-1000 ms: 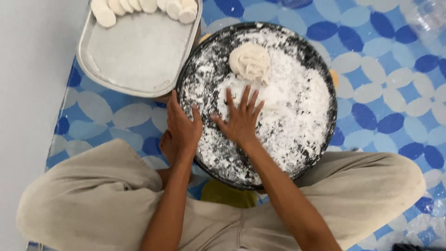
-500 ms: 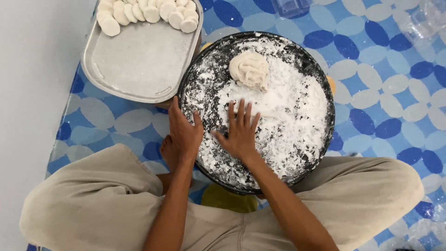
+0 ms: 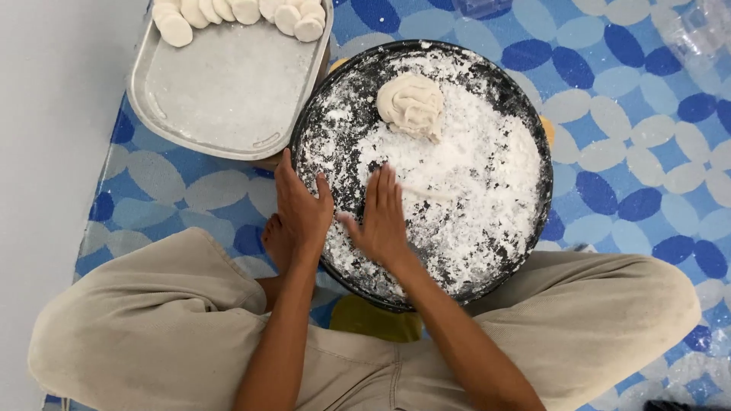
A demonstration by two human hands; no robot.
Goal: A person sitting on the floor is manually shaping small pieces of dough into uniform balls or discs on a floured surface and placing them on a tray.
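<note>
At the far left a metal tray (image 3: pixel 228 99) holds a row of white dough rounds (image 3: pixel 236 14) along its top edge. Beside it, the left hand (image 3: pixel 301 209) lies open and flat on the rim of a round black pan (image 3: pixel 533 221) dusted with flour (image 3: pixel 472 175). The right hand (image 3: pixel 381 221) presses flat on the flour with fingers together, grasping nothing, and a lump of dough (image 3: pixel 411 105) sits near the pan's far side.

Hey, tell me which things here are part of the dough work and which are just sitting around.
In use:
- round black pan dusted with flour
- dough lump
- thin dough strip under the right hand
- left hand on the pan's rim
- metal tray holding dough pieces

Lying about:
- patterned blue mat
- clear plastic bottle
</note>
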